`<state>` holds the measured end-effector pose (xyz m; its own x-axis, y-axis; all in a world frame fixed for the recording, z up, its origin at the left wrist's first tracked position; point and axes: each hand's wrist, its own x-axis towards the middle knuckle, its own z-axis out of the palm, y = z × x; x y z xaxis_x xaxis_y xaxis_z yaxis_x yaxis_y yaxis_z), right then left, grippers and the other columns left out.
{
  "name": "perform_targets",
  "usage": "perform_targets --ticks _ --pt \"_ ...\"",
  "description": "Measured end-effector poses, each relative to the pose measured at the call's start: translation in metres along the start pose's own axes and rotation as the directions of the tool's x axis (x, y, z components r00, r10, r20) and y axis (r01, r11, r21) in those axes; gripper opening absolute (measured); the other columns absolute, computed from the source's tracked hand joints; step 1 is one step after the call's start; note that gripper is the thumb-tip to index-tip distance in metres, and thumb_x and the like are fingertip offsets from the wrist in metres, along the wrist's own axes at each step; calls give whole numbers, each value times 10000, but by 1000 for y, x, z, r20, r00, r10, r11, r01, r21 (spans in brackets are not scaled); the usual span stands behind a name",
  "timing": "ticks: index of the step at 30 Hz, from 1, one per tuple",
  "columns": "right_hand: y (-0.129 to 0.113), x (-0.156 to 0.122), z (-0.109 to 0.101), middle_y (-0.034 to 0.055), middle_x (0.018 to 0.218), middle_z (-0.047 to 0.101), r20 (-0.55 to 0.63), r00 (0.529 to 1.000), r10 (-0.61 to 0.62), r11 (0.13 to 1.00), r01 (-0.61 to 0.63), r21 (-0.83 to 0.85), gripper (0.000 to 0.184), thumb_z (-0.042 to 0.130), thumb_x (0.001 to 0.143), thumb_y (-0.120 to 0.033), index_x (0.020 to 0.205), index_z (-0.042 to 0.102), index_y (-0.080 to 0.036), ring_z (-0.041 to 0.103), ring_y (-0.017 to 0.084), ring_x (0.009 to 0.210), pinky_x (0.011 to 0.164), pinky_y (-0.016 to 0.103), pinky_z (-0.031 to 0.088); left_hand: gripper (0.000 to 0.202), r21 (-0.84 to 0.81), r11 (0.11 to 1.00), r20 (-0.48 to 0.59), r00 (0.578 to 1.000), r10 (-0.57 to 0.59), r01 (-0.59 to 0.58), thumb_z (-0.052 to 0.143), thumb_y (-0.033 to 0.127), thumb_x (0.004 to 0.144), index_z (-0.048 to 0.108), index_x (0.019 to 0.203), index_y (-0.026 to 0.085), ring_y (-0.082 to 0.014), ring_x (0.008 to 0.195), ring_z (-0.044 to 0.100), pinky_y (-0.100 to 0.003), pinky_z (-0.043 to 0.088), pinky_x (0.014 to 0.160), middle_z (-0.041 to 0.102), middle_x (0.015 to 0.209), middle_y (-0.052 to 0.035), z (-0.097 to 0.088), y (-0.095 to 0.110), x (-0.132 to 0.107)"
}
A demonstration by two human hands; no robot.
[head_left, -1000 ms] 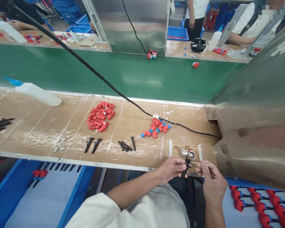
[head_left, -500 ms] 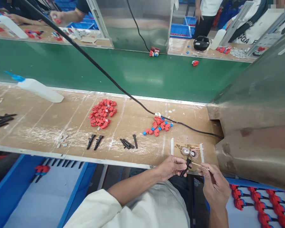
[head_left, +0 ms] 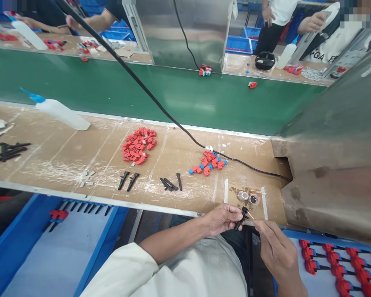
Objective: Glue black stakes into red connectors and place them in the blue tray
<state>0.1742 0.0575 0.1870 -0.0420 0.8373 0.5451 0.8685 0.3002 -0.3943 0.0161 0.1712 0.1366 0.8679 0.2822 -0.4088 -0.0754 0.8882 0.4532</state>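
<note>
Between the fingertips of my left hand (head_left: 224,218) is a small black plastic part (head_left: 241,218), held tilted over the bench's front edge. My right hand (head_left: 276,247) pinches a thin cotton swab (head_left: 250,215), its tip at the upper end of the black part; whether they touch I cannot tell. Just beyond my hands, two small round pots (head_left: 248,197) sit between strips of white tape, with more thin sticks behind them. Further left lie several loose black parts (head_left: 170,184), a red and blue cluster of pieces (head_left: 208,163) and a heap of red pieces (head_left: 139,145).
A black cable (head_left: 160,108) crosses above the bench to a metal housing (head_left: 334,173) at right. A white squeeze bottle (head_left: 63,114) lies at left. Blue trays hold assembled parts at lower left (head_left: 89,243) and right (head_left: 299,276). Other people work beyond the green belt (head_left: 136,95).
My right hand has come slightly left and lower, and the swab now slants more steeply at the black part. The whole view has shifted slightly. At the upper right a person's hand has come up.
</note>
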Motion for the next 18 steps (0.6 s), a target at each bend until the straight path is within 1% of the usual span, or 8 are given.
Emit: perform_targets --ticks 3,6,8,10,12,14,17,18 --pt "-2 -2 -2 60 939 765 22 1000 -18 1000 18 -10 347 533 978 -31 1211 692 -233 746 184 811 732 263 625 459 -38 999 9 1000 -13 13 956 423 575 688 708 75 -62 543 549 -186 279 461 642 640 -50 -2 -1 -1" --pt "-4 -4 -4 55 977 767 28 999 -17 1000 16 6 369 542 977 -41 1252 677 -246 751 193 846 774 280 632 397 -94 994 17 998 -62 63 937 327 611 723 805 55 -84 587 590 -194 269 444 636 665 -49 -4 0 -2" --pt "-5 -3 -5 54 985 764 19 1000 -4 1000 4 17 359 556 973 -45 1248 675 -242 750 191 857 779 277 630 404 -93 993 24 997 -73 75 939 322 605 726 817 53 -90 597 594 -200 263 444 637 677 -51 -3 1 -3" --pt "-8 -1 -5 55 953 758 -6 999 31 999 -31 25 315 553 978 -54 1205 681 -230 744 179 817 750 266 623 448 -42 998 20 999 -36 37 953 398 578 708 753 66 -87 578 575 -209 263 456 644 672 -57 -1 1 -5" --pt "-12 2 -1 51 916 753 -52 996 78 996 -76 35 267 535 989 -66 1144 683 -226 728 161 747 701 254 607 520 34 999 5 999 40 -40 951 508 544 679 681 88 -80 541 539 -220 262 472 648 651 -57 3 0 -6" --pt "-17 2 4 45 889 752 -106 985 134 991 -131 35 216 526 1002 -102 1079 682 -229 714 154 698 673 252 587 585 111 986 -16 992 128 -125 926 611 521 667 658 105 -80 522 509 -227 265 490 645 632 -47 8 -2 -7" --pt "-21 -9 14 49 855 750 -197 943 269 962 -273 7 126 572 1009 -233 1000 698 -235 713 185 687 694 290 567 676 196 945 -51 960 277 -262 854 757 496 645 641 131 -101 546 514 -236 312 528 631 626 -34 14 -10 -6" --pt "-19 -14 18 60 853 751 -244 912 329 942 -336 16 121 600 999 -284 986 709 -233 712 203 685 693 308 564 698 213 930 -57 947 317 -298 829 793 491 633 636 139 -113 566 528 -243 340 547 627 636 -35 15 -14 -4"
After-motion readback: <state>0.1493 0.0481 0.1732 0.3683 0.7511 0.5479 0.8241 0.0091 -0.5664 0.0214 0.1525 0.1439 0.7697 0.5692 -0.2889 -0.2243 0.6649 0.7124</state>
